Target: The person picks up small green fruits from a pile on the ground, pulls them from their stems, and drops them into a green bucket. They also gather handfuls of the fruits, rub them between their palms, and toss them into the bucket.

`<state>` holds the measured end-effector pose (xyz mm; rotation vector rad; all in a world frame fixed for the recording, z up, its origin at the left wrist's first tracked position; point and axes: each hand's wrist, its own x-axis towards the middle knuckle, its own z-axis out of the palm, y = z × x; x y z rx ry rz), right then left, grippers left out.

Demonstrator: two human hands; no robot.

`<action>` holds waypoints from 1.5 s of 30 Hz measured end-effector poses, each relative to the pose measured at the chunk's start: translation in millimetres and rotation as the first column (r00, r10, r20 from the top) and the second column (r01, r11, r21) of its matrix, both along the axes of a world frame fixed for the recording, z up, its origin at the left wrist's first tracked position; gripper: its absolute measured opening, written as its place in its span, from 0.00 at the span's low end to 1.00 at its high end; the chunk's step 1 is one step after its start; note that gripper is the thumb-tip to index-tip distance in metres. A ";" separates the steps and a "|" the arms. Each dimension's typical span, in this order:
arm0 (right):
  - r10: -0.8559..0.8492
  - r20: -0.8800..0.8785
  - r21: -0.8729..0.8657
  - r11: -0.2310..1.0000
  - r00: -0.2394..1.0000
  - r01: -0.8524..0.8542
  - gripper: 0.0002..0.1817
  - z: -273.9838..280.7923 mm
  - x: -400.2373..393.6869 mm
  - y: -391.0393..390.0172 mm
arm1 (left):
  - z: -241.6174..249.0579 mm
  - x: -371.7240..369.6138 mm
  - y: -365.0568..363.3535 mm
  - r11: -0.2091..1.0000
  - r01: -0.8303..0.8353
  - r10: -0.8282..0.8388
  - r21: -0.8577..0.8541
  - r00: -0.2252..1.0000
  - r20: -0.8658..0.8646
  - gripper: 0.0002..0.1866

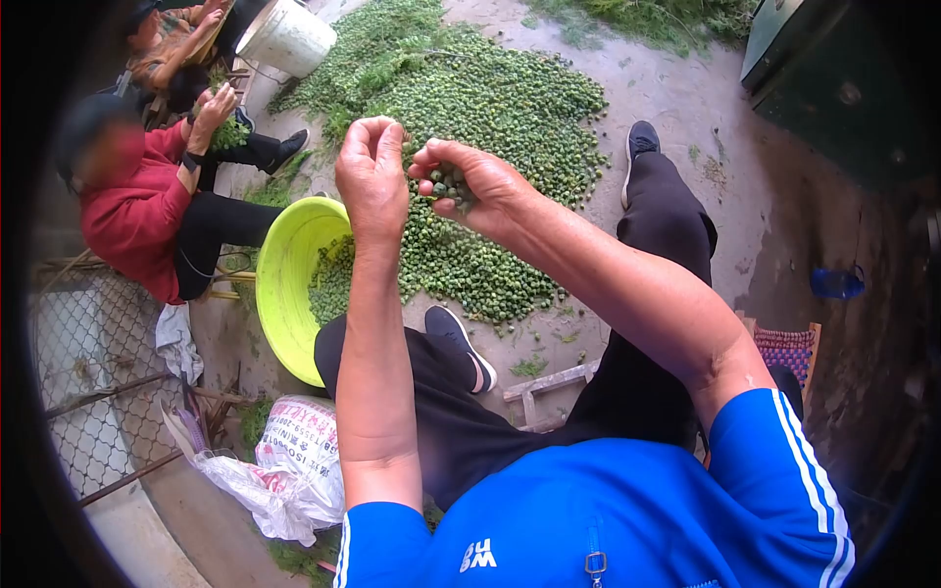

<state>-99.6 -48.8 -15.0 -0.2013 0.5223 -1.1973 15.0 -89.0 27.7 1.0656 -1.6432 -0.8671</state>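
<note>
Ok, clock-face with 12 as straight ahead. Biggest thing first: a wide green pile (510,108) stretching roughly from 11 to 5 o'clock, with both hands in front of it from this view. Next down is the yellow-green tub (282,284), about 7 o'clock from the left hand (374,191) and more like 8 from the right hand (495,191), so the left one is nearer. There's some green stuff (331,274) inside it (left forearm (379,323) blocks part of the view, so no clue how full). Left grip: thumb and fingertips drawn together in a pinch, can't tell if anything's in there. Right hand is cupped, fingers curled round a handful of small green fruits (451,186), sitting between 4 and 5 o'clock from the left pinch. They look roundish, so no real long axis.
</note>
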 end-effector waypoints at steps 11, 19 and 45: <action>0.023 -0.074 -0.088 0.996 0.997 -0.029 0.13 9.4 -1.4 6.1 | 0.4 -8.4 4.9 0.997 -0.013 0.015 0.072 1.000 -0.023 0.05; 0.041 -0.028 -0.007 0.999 0.999 -0.041 0.11 7.7 -2.4 6.9 | -1.6 4.4 -10.8 0.982 -0.008 0.060 0.191 0.962 -0.265 0.04; -0.594 -0.473 -0.599 0.759 0.650 0.257 0.23 38.7 -15.7 13.8 | -26.5 -51.7 47.0 0.666 0.619 0.387 0.416 0.190 -0.902 0.20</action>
